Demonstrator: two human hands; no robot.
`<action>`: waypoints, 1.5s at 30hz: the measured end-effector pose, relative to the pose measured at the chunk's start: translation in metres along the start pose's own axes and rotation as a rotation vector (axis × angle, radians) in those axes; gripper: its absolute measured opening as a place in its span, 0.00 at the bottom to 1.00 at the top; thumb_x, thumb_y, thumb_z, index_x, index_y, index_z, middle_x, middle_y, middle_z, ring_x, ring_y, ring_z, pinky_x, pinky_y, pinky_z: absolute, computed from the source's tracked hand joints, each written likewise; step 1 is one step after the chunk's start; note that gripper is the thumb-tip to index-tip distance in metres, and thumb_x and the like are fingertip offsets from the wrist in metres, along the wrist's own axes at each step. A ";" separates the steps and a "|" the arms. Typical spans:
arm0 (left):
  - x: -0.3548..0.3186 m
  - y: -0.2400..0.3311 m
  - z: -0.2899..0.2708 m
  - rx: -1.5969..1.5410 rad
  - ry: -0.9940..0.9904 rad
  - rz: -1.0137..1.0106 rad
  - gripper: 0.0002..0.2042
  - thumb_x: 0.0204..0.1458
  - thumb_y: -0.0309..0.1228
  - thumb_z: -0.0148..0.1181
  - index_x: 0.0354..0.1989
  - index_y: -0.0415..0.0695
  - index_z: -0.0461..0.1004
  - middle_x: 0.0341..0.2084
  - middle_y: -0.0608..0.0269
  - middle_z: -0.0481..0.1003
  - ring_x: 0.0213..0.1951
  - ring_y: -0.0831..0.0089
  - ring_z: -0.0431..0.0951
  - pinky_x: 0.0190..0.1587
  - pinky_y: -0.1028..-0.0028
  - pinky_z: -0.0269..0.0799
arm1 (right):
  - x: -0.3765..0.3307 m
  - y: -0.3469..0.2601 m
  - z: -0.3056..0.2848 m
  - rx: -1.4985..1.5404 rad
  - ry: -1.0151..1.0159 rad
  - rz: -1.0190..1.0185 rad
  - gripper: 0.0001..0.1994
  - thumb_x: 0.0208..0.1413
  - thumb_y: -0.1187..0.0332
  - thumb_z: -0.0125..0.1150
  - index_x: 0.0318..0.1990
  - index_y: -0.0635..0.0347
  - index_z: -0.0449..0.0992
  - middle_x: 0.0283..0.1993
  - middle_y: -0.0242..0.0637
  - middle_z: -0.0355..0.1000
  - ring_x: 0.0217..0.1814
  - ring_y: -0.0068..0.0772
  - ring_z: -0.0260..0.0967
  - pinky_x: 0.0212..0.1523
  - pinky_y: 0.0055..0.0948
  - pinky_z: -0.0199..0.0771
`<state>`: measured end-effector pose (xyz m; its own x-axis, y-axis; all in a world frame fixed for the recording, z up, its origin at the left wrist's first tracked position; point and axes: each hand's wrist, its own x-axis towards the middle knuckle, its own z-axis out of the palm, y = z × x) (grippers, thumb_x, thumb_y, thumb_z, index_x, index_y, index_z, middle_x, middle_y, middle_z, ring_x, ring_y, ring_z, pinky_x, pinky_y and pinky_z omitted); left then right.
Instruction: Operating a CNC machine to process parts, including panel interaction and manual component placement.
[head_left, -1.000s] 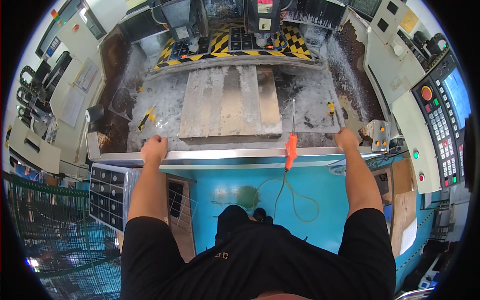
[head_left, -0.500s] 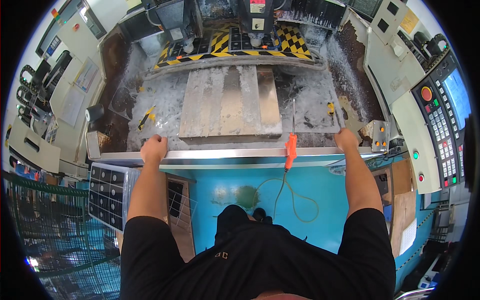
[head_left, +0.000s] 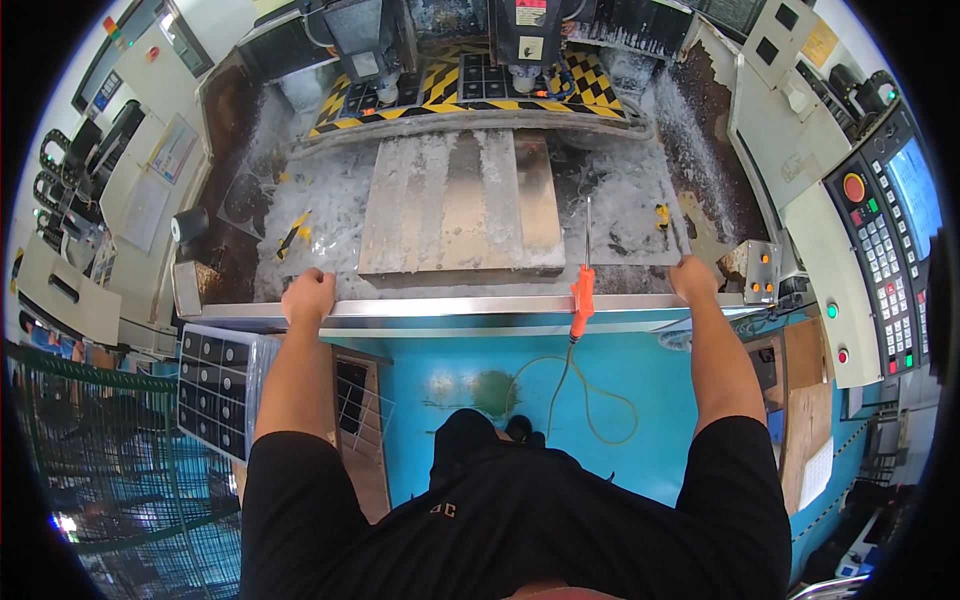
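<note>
Operator stands at the open front of a machining enclosure, arms stretched forward and well apart, both hands on the metal sill (head_left: 450, 308) that runs across the opening. Left hand (head_left: 308, 296) rests on the rail with its fingers curled over the far edge, closed about the rim and holding nothing else. Right hand (head_left: 692, 278) grips the same rail near its right end, fingers folded over the edge, just beside a small grey button box (head_left: 757, 271); how tightly it clasps cannot be told. Between the hands, nearer the right one, an orange air gun (head_left: 581, 298) hangs on the sill, its thin metal nozzle pointing up into the enclosure and its pale hose (head_left: 590, 400) looping down the blue front panel (head_left: 480, 370); neither hand touches it. Inside, a long grey metal plate (head_left: 462, 205) lies on the machine bed, surrounded by a thick litter of pale swarf (head_left: 625, 195). Yellow-and-black hazard striping (head_left: 440, 85) marks the rear. Control panel (head_left: 890, 240) with keypad and red button stands at the right.
</note>
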<state>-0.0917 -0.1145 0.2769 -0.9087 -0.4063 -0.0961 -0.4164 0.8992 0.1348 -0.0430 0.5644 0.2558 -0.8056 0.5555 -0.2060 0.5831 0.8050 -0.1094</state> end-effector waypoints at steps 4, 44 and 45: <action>0.001 0.000 0.000 0.003 -0.004 -0.003 0.21 0.54 0.49 0.49 0.45 0.51 0.82 0.45 0.51 0.82 0.50 0.52 0.81 0.54 0.58 0.74 | -0.002 -0.001 -0.001 0.006 0.030 -0.002 0.17 0.54 0.59 0.56 0.45 0.56 0.82 0.50 0.50 0.80 0.56 0.54 0.76 0.56 0.47 0.75; -0.001 0.000 -0.003 0.010 -0.012 -0.015 0.21 0.55 0.49 0.49 0.46 0.51 0.82 0.45 0.51 0.82 0.51 0.51 0.80 0.55 0.58 0.74 | -0.001 -0.004 -0.004 -0.017 -0.019 -0.016 0.19 0.56 0.56 0.56 0.49 0.57 0.82 0.54 0.49 0.78 0.59 0.53 0.75 0.60 0.47 0.73; -0.001 0.000 -0.002 0.008 -0.009 -0.017 0.21 0.55 0.49 0.49 0.46 0.51 0.82 0.45 0.51 0.82 0.51 0.51 0.80 0.55 0.59 0.74 | -0.001 -0.005 -0.004 -0.015 -0.018 -0.010 0.19 0.56 0.56 0.56 0.48 0.56 0.82 0.54 0.49 0.78 0.59 0.53 0.75 0.59 0.47 0.73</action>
<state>-0.0906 -0.1144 0.2790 -0.9012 -0.4200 -0.1073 -0.4313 0.8934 0.1255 -0.0451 0.5606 0.2606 -0.8093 0.5435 -0.2228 0.5732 0.8136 -0.0972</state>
